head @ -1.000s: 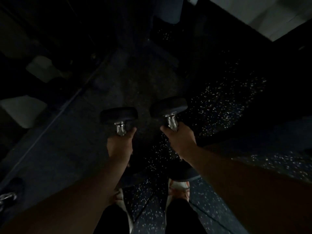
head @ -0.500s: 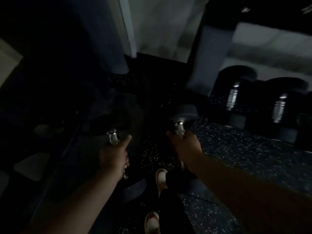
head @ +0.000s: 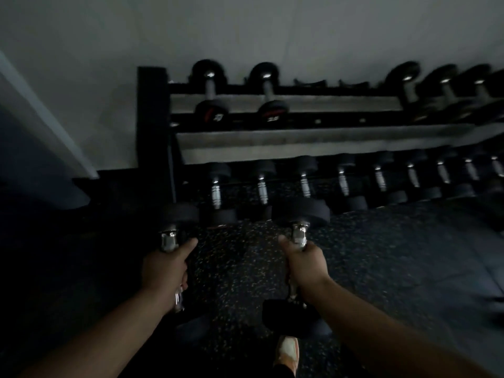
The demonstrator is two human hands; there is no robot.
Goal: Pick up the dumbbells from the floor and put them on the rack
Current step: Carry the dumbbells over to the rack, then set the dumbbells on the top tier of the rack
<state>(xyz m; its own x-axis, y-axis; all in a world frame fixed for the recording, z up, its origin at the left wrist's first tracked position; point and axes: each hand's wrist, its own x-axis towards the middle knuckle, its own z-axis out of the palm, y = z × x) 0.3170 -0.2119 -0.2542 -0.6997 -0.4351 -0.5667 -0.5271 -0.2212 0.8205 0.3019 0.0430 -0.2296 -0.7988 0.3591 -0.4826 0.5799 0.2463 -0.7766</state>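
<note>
My left hand (head: 165, 271) is shut around the chrome handle of a black dumbbell (head: 178, 214), whose far head points toward the rack. My right hand (head: 305, 266) grips a second black dumbbell (head: 300, 211) the same way, its near head hanging below my wrist. Both are held off the speckled floor, just in front of the dark dumbbell rack (head: 313, 144). The rack's top shelf holds two dumbbells at the left and several at the right, with an open gap between. Its lowest row is lined with several dumbbells.
A white wall (head: 245, 28) stands behind the rack. The rack's black upright post (head: 152, 115) is at the left. Speckled rubber flooring (head: 381, 255) spreads to the right. One shoe (head: 287, 350) shows at the bottom edge. The left side is very dark.
The view has swung up from the floor to the rack, which now fills the frame ahead. Both hands still hold their dumbbells and have come closer to the rack.
</note>
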